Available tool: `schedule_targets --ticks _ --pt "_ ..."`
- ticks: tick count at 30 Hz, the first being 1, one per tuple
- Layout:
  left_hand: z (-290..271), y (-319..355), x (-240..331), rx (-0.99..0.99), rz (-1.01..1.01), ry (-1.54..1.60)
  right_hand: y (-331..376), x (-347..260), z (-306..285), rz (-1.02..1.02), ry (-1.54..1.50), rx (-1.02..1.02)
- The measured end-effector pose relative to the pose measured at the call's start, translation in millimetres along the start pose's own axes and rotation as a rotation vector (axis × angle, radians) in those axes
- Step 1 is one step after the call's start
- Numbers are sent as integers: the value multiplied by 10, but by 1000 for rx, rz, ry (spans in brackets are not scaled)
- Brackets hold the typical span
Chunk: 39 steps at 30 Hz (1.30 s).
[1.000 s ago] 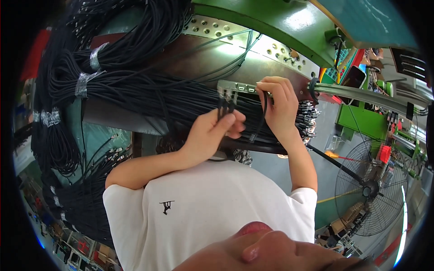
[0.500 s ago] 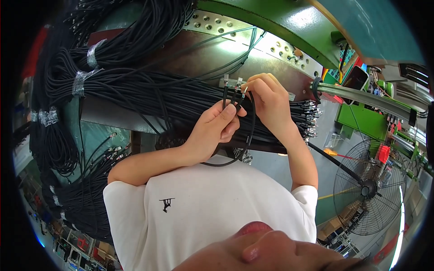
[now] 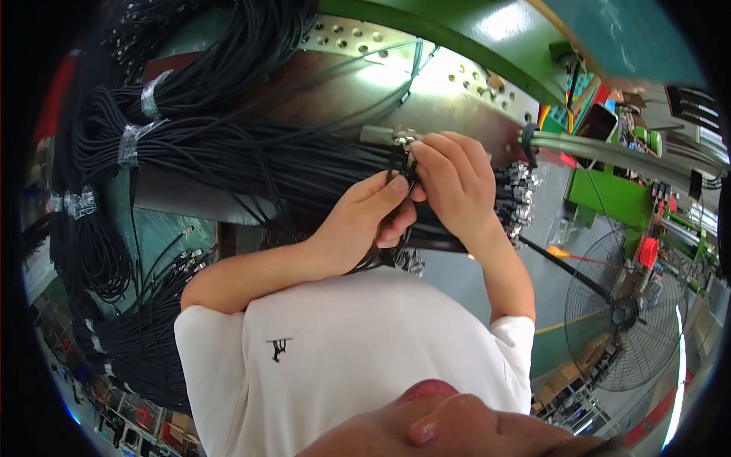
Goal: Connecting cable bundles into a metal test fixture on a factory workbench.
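My left hand (image 3: 364, 217) is closed, thumb over curled fingers, around several black cables (image 3: 397, 160) with small metal connectors (image 3: 403, 139) at their tips. Right beside it, my right hand (image 3: 461, 183) pinches at the same cables just under the connectors; its fingertips partly hide what they grip. Behind the connectors a small metal block (image 3: 376, 135) shows on the machine. Beneath both hands lies a thick bundle of black cables (image 3: 304, 167), its metal connector ends (image 3: 519, 194) fanned out to the right.
More taped coils of black cable (image 3: 99, 251) hang at the left. A green machine frame (image 3: 457, 30) and a perforated metal plate (image 3: 365, 39) stand at the far side. To the right are a metal rail (image 3: 609, 145) and a floor fan (image 3: 624, 312).
The separate connectors have come together into one cluster. My right hand has moved down closer to my left, and the loose cable loop below the hands has drawn in.
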State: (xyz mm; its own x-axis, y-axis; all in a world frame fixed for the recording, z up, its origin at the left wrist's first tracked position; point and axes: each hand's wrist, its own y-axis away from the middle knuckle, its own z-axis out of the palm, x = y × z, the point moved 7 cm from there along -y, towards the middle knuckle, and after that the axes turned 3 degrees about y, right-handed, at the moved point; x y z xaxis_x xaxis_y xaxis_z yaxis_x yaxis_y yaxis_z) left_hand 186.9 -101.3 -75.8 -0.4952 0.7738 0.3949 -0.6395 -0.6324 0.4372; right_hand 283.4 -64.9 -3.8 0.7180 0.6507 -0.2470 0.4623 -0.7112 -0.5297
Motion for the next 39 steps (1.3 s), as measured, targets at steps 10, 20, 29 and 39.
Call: schedule_targets --ticks 10,20,29,39 --pt "-3 57 116 11 125 -404 119 390 195 325 -184 -139" --pt "86 -34 80 -47 25 -326 124 355 159 262 25 -180" --pt "302 -48 -30 -132 -244 -290 54 81 -178 -43 143 -64" --pt "182 -64 188 39 56 -225 355 456 -72 75 13 -142"
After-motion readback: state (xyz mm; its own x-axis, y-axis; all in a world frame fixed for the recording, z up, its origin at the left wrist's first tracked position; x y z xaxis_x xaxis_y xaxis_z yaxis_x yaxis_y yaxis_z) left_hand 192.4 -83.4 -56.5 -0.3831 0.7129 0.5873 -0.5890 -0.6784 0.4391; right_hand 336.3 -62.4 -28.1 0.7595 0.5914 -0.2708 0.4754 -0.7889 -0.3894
